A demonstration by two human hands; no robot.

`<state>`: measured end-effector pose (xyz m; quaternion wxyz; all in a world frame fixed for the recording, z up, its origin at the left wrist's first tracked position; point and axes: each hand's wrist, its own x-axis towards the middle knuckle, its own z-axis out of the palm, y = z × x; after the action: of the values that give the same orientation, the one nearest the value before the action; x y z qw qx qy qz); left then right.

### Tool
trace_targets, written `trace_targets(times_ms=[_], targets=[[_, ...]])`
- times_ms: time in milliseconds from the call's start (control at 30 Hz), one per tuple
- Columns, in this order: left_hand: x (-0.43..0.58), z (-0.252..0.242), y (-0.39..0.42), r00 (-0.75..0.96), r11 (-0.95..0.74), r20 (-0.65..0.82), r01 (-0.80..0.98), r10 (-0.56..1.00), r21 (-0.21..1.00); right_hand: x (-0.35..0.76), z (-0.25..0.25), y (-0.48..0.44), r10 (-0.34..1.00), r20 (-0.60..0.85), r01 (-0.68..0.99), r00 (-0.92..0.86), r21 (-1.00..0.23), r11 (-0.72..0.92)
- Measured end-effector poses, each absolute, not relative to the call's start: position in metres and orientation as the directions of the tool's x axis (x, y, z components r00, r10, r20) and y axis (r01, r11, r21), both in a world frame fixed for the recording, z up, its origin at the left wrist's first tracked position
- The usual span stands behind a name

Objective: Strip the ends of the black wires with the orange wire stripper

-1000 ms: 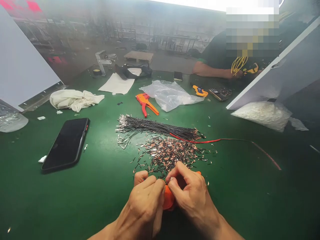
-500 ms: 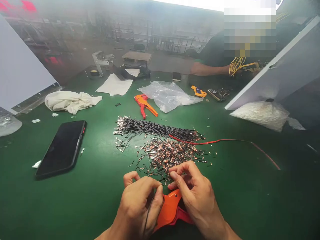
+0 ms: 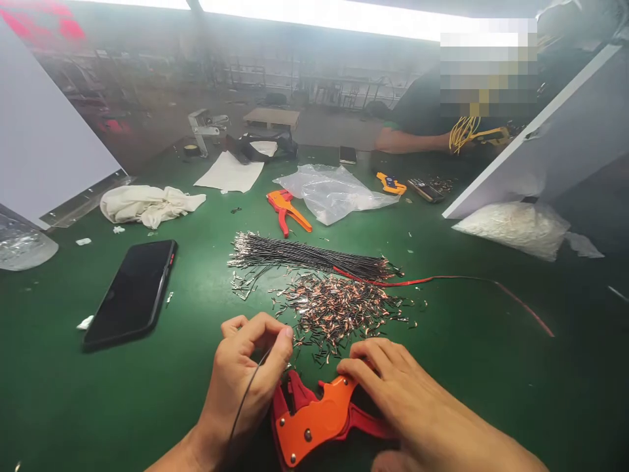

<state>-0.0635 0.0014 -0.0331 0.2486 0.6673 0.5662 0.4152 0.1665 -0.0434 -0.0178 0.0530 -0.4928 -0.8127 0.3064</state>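
My left hand (image 3: 246,373) pinches a thin dark wire (image 3: 244,400) between thumb and fingertips; its tail hangs down across the palm. To its right lies an orange and red wire stripper (image 3: 317,419), jaws facing left. My right hand (image 3: 407,393) is round the stripper's handle end, fingers curled over the top and the thumb mostly hidden beneath. Beyond both hands is a heap of cut black insulation and copper scraps (image 3: 339,308). A bundle of black wires (image 3: 304,254) with metal ends at the left lies behind the heap.
A red strip (image 3: 427,280) runs right from the bundle. A phone (image 3: 130,295) and a white cloth (image 3: 150,204) lie left. Farther back are a second stripper (image 3: 287,213), a clear plastic bag (image 3: 334,190) and a yellow tool (image 3: 390,183). Across the table, a person's arm (image 3: 413,139) is near yellow wires.
My left hand has moved left, away from the stripper's jaws, with the wire. My right hand has shifted from a pinch above the stripper to its handle. The view has tilted slightly.
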Motion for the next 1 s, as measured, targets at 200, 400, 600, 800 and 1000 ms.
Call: trace_targets(times_ms=[200,400,600,800,1000], targets=[[-0.066,-0.025,0.004,-0.060,-0.191,0.256,0.507,0.965,0.840,0.161,-0.012,-0.040,0.835,-0.172,0.803,-0.523,-0.427,0.416],[-0.071,-0.021,0.003,-0.122,-0.164,0.252,0.484,0.960,0.859,0.177,-0.003,-0.030,0.960,-0.135,0.487,-0.247,-0.873,0.003],[-0.071,-0.022,0.003,-0.057,-0.083,0.113,0.383,0.992,0.920,0.140,-0.021,-0.049,0.855,-0.339,-0.464,-0.393,-0.730,-0.503],[-0.069,-0.011,0.001,0.052,0.151,-0.158,0.106,0.986,0.983,0.120,-0.049,-0.062,0.844,-0.294,-0.552,-0.448,-0.652,-0.520],[-0.064,-0.010,-0.010,0.154,0.219,-0.222,0.033,0.963,0.975,0.114,-0.050,-0.058,0.852,-0.239,-0.640,-0.466,-0.574,-0.511]])
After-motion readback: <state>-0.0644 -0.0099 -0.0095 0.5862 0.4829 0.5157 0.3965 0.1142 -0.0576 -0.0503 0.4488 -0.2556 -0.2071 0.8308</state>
